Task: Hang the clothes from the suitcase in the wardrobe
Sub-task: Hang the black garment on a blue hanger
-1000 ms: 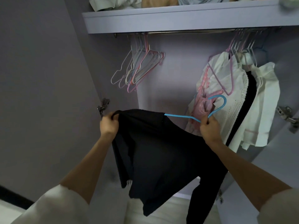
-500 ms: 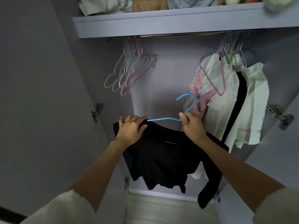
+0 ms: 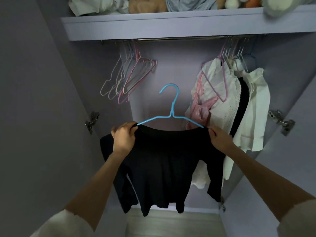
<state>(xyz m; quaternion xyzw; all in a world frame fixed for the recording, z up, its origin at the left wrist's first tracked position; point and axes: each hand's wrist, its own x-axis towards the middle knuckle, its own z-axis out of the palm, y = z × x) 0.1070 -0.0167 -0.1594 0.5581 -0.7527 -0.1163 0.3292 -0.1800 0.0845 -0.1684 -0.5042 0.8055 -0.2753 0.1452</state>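
My left hand (image 3: 124, 136) and right hand (image 3: 220, 138) pinch the shoulders of the black top (image 3: 168, 168) on the blue hanger (image 3: 171, 113), mid-frame. Its bar lies left to right, hook pointing up at the rail (image 3: 179, 39) straight above, both hands equally near.

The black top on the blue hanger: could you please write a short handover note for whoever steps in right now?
Left hand grips the black top at its left shoulder; right hand pinches the right shoulder.
The top sits on the blue hanger, held upright below the rail, hook free.
Done: top on the hanger.
Left: hook it onto the rail, perhaps between the empty hangers and the hung clothes.
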